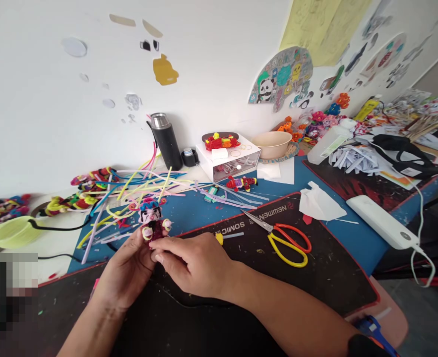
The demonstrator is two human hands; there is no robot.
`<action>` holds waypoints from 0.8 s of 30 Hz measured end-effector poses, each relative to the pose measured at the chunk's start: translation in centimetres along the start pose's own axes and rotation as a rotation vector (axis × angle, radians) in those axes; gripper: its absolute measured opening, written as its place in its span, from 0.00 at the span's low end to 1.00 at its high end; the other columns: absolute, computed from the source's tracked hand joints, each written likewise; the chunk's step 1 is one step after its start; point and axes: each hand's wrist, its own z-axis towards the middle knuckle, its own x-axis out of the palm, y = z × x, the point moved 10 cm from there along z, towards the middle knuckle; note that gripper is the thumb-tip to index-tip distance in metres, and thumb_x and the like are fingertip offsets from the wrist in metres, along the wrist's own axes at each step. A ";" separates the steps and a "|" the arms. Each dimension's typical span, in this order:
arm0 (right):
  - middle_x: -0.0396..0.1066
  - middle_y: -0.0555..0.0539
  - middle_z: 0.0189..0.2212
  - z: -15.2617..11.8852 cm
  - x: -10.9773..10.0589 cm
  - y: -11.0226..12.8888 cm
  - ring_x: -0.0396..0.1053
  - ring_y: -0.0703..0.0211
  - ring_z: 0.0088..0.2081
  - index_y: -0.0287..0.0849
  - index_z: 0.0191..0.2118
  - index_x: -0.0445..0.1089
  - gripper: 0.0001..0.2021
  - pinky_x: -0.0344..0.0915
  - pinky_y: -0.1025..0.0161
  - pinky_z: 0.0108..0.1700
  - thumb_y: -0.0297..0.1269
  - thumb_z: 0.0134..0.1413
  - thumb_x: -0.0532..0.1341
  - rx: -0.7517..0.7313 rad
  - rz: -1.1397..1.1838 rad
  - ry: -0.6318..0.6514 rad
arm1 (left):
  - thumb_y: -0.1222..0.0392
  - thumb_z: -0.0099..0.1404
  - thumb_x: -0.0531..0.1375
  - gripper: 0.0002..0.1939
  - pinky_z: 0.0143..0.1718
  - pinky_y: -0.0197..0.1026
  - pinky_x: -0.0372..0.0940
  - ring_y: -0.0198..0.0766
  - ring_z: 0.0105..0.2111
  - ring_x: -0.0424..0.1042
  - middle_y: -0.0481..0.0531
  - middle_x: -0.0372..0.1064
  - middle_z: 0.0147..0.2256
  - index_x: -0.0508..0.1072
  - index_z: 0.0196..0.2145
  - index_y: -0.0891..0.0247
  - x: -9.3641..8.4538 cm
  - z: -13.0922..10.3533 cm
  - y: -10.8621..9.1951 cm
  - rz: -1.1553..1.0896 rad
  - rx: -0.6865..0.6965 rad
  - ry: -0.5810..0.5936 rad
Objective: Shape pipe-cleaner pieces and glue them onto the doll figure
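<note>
A small pipe-cleaner doll (152, 216) with a blue headdress, a painted face and a dark red body is upright in my left hand (129, 267), whose fingers wrap round its lower part. My right hand (196, 263) reaches across from the right, its index finger against the front of the doll's body and its thumb just below. Whether those fingertips pinch a piece of the doll is too small to tell. Both hands are above a black desk mat (256, 297). Scissors (278, 238) with one red and one yellow handle lie on the mat, right of my hands.
Loose pipe cleaners (129, 191) spread behind my hands. A black thermos (165, 144) stands by the wall, near a white drawer box (226, 161) and a beige bowl (273, 144). Another doll (242, 183) lies before the box. A white power strip (382, 223) is at right.
</note>
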 end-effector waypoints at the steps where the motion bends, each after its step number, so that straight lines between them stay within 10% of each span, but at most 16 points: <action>1: 0.89 0.47 0.48 0.0 0.0 0.0 0.89 0.51 0.47 0.47 0.64 0.81 0.18 0.78 0.63 0.48 0.43 0.80 0.59 0.002 -0.007 0.000 | 0.55 0.55 0.83 0.16 0.31 0.34 0.81 0.41 0.31 0.85 0.56 0.89 0.37 0.88 0.38 0.62 0.0 0.0 0.0 0.001 -0.001 0.001; 24: 0.89 0.45 0.47 0.0 0.3 -0.2 0.88 0.54 0.40 0.49 0.72 0.75 0.23 0.76 0.64 0.41 0.43 0.81 0.57 0.012 -0.029 0.023 | 0.54 0.55 0.83 0.15 0.35 0.36 0.83 0.44 0.36 0.87 0.57 0.89 0.43 0.89 0.38 0.60 0.0 -0.1 0.2 0.051 -0.006 0.034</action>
